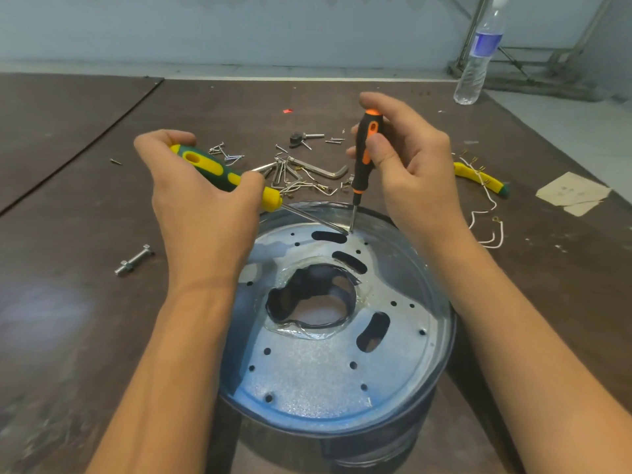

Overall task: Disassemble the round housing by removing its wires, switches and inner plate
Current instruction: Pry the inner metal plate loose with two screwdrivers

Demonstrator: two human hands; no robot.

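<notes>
While both forearms reach in from the near edge, the left hand curls its fingers round the handle of a green-and-yellow screwdriver. It holds the tool low and slanting, so the shaft runs right and down. The right hand pinches a black-and-orange screwdriver between thumb and fingertips, nearly upright, with the index finger arched over the handle's cap. The round housing is a shiny metal drum standing on the dark brown table, near and central. Inside it lies the inner plate, a flat disc of spangled galvanised steel pierced by small round holes, oblong slots and a ragged central opening. Both blades meet at one spot on the plate's far edge, just beside the housing wall, below the right hand's fingers and right of the left hand's. Farther off lie loose screws and an Allen key, with a bolt to the left and white wires to the right.
</notes>
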